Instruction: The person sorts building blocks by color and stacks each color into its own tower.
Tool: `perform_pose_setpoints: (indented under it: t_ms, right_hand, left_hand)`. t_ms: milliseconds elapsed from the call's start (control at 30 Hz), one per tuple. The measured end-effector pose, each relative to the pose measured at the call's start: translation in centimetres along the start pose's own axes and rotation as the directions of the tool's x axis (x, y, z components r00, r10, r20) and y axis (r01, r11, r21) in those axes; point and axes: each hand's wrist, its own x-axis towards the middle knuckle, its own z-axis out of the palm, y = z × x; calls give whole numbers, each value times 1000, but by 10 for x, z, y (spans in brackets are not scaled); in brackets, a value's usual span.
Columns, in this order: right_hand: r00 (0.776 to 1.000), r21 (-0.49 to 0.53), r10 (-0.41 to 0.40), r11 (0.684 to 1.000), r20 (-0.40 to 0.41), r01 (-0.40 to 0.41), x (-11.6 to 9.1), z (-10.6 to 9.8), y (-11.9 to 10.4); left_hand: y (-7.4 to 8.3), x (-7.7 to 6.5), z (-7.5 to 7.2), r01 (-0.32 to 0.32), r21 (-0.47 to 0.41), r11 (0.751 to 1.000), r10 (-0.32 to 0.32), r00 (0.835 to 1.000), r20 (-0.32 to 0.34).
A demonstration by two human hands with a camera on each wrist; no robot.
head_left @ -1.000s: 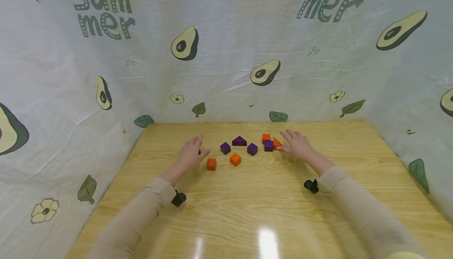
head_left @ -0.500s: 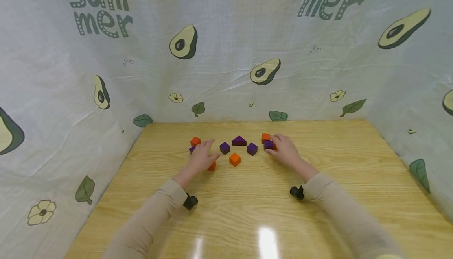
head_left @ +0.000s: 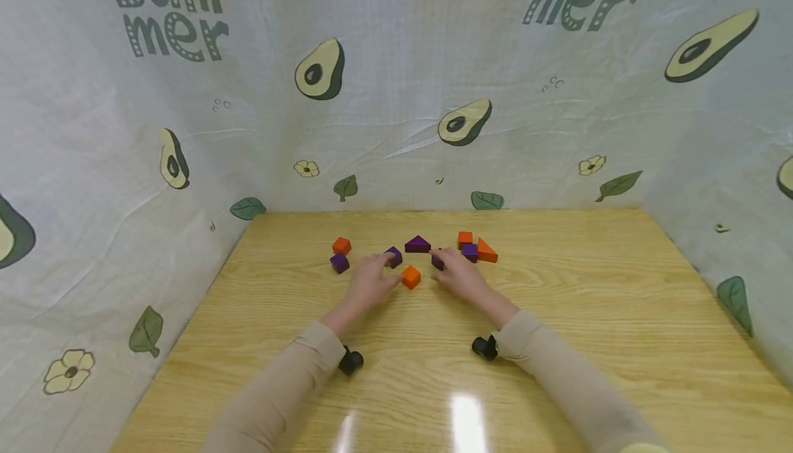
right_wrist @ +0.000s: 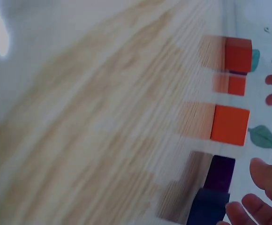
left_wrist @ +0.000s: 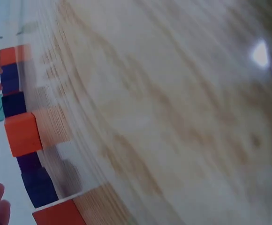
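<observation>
My left hand (head_left: 369,281) hovers low over the tabletop, fingers spread and holding nothing; one orange-red cube seen there earlier is now behind it. By its fingertips sits a purple cube (head_left: 394,256). Just right of its thumb lies an orange cube (head_left: 411,277), between both hands. My right hand (head_left: 461,274) reaches over another purple cube (head_left: 437,260), partly covered by its fingers; whether they touch cannot be told. In the right wrist view the right hand's thumb and fingers (right_wrist: 262,206) are apart beside dark blocks. Behind them stands a purple triangular block (head_left: 418,245).
At right sit a red-orange cube (head_left: 465,238), a purple cube (head_left: 469,252) and an orange triangular block (head_left: 487,251). At left are an orange cube (head_left: 341,246) and a purple cube (head_left: 339,262). A printed cloth (head_left: 396,184) hangs behind the wooden table (head_left: 409,384).
Both hands have moved inward: the left one rightward from the left pair of cubes, the right one leftward from the right group. The blocks that show have stayed in place.
</observation>
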Motion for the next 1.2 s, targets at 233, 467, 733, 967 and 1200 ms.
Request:
perform_pose_setpoints:
  t_ms: [233, 467, 733, 967, 1200]
  right_hand:
    - [989, 66, -3, 998, 146, -7, 10, 8, -11]
    - [970, 142, -4, 989, 241, -31, 17, 15, -12]
    - [942, 268, 33, 955, 334, -128, 18, 22, -13]
    - [941, 252, 74, 954, 329, -163, 20, 22, -14]
    - [943, 219, 97, 960, 318, -173, 21, 22, -14]
  left_hand:
    - [12, 3, 9, 30, -41, 999, -28, 998, 64]
    - [16, 5, 16, 80, -69, 994, -73, 993, 96]
    - [15, 3, 23, 94, -41, 995, -90, 993, 81]
    - [14, 4, 24, 61, -17, 998, -60, 995, 75]
    - [14, 8, 26, 68, -3, 998, -67, 993, 97]
